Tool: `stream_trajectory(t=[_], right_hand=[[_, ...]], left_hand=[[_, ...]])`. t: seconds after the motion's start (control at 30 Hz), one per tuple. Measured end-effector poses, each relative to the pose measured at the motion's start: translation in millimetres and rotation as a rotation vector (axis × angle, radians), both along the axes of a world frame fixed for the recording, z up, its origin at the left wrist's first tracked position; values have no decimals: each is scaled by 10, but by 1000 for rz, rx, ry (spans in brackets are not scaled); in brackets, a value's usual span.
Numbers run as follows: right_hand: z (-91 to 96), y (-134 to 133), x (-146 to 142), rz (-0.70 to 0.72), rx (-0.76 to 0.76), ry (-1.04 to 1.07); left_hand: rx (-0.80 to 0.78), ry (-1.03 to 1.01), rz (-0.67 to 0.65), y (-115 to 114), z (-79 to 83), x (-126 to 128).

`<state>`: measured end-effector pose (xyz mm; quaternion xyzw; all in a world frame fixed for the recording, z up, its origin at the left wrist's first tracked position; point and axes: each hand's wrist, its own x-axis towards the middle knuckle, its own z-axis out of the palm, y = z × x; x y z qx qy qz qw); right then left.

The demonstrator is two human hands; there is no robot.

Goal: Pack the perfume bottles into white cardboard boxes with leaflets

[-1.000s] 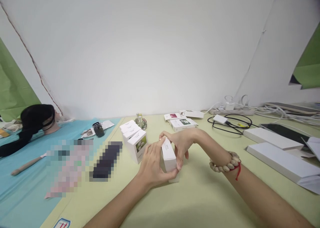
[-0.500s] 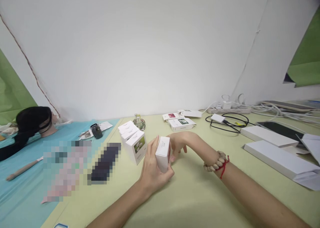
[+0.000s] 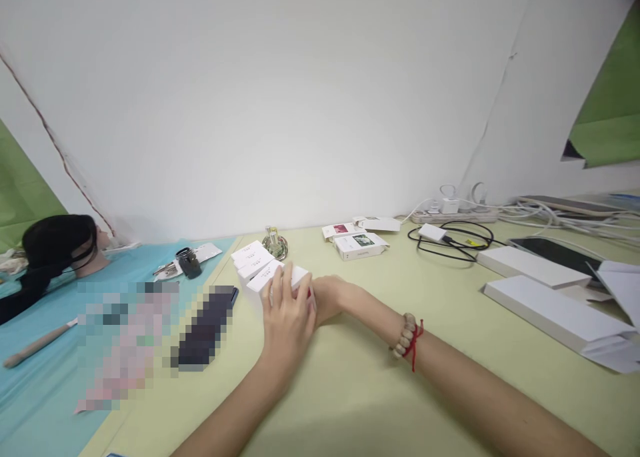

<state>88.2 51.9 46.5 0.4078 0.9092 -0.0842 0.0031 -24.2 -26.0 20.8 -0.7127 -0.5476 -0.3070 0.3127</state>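
My left hand (image 3: 287, 307) wraps over a small white box (image 3: 301, 278), its fingers bent across the top and near side. A bit of red shows on the box's right face. Against that right side lies my right hand (image 3: 327, 299), wrist bent, its fingers hidden behind the box and the other hand. Just left of the held box, touching it or nearly so, other white boxes (image 3: 251, 260) stand upright in a row running back toward the wall. A glass bottle (image 3: 275, 243) stands behind the row.
Flattened cartons (image 3: 361, 245) lie by the wall. Right are a black cable (image 3: 450, 243), a power strip (image 3: 455, 215) and long white boxes (image 3: 555, 317). Left are a dark phone (image 3: 207, 327), a dark jar (image 3: 189, 263) and a black-haired mannequin head (image 3: 63, 243) on blue cloth.
My left hand has moved the box left, up against the row. The right hand has followed leftward and now rests close against the box. The view has shifted slightly.
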Motion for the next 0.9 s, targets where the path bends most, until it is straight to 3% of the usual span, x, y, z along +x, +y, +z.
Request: stream_trajectory(t=[0.23,0.3,0.47,0.6,0.67,0.73,0.8,0.9], right_hand=[[106,457,573,-119,-274,30],[130,624,812,-191,-125,176],[136,922,1362,-327,52,274],[58,1046,1594,-527,247,343],[-19,1068,1602,-624,307,304],[-107,1058,1536,-638,280,198],[-193,1016,1413,-581,220,99],[-288,913,1189,-469,184,49]], left_hand=[[-95,85,114,1,11,-21],[-65,115,143,2,-36,8],[-42,175,233,34,-99,19],[-34,168,241,17,-123,37],[-4,160,145,-22,-151,77],[21,144,-42,-77,-185,134],[-10,114,-271,-138,-211,193],[-202,98,-579,-216,-216,254]])
